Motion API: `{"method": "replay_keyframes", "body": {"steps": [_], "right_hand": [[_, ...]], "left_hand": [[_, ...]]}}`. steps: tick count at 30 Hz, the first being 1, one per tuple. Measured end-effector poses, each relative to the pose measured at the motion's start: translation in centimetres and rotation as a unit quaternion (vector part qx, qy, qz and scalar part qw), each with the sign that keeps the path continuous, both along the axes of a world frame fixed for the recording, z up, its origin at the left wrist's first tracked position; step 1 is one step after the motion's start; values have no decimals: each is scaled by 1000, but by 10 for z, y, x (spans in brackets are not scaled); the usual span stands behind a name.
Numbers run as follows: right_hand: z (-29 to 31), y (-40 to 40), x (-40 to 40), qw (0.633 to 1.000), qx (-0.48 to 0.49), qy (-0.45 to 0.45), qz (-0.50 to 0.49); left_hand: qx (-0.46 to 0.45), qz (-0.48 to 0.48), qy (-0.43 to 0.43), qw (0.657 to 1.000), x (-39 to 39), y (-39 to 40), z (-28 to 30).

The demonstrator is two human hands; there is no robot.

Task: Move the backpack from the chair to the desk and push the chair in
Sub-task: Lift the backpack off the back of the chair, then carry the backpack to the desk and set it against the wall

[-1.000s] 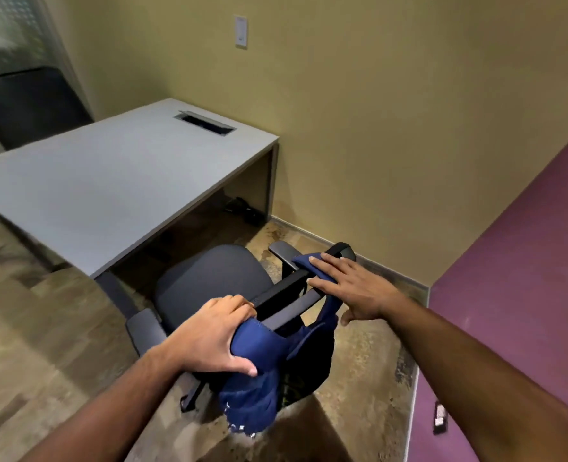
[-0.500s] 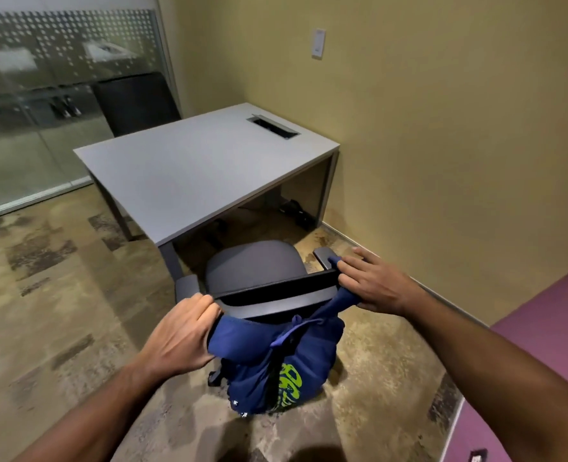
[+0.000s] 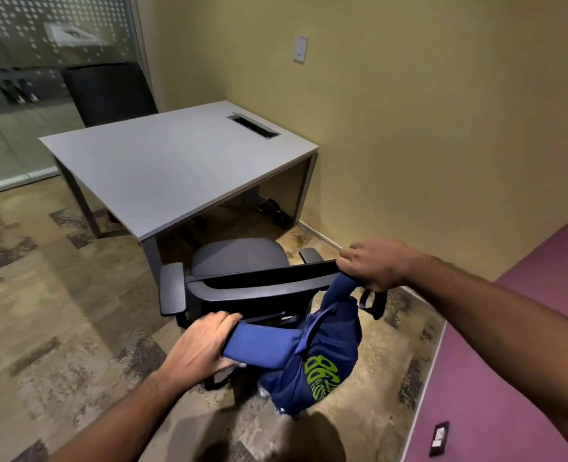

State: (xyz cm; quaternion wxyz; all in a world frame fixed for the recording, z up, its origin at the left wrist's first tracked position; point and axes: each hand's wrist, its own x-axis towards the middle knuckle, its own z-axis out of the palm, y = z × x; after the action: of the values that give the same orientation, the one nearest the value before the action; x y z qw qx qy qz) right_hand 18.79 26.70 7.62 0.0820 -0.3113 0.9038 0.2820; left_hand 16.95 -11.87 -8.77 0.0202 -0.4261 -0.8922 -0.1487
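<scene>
- Left hand (image 3: 200, 351) closed round a padded blue shoulder strap (image 3: 259, 345) of the backpack (image 3: 322, 358), fingers curled over the strap's near end, thumb underneath.
- Right hand (image 3: 374, 263) clenched on the other blue strap at the right end of the chair backrest (image 3: 262, 286), knuckles up, touching the backrest's corner.
- Backpack hanging between the two hands, behind the chair (image 3: 239, 258) and on its near side, dark blue with green lettering, sagging toward the floor (image 3: 42, 328); whether resting on it, cannot tell.
- Chair facing the bench (image 3: 162, 168), seat just short of the bench's near edge, not tucked under.
- Bench top grey, with a cable slot (image 3: 253, 125) at the far right.
</scene>
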Motion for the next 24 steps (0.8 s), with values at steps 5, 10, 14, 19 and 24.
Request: {"method": "replay_keyframes", "body": {"steps": [5, 10, 14, 19, 24], "right_hand": [[16, -11, 18, 996, -12, -40, -82], [18, -22, 42, 990, -44, -62, -121], [20, -21, 69, 982, -78, -71, -160], [14, -12, 108, 966, -142, -44, -209], [-3, 6, 143, 943, -217, -17, -253]], "left_hand": [[-62, 14, -60, 996, 27, 24, -23], [-65, -26, -200, 977, 54, 78, -32], [-48, 5, -175, 983, 54, 107, -24], [-2, -26, -125, 992, 42, 123, -16], [-17, -77, -104, 991, 40, 128, 0]]}}
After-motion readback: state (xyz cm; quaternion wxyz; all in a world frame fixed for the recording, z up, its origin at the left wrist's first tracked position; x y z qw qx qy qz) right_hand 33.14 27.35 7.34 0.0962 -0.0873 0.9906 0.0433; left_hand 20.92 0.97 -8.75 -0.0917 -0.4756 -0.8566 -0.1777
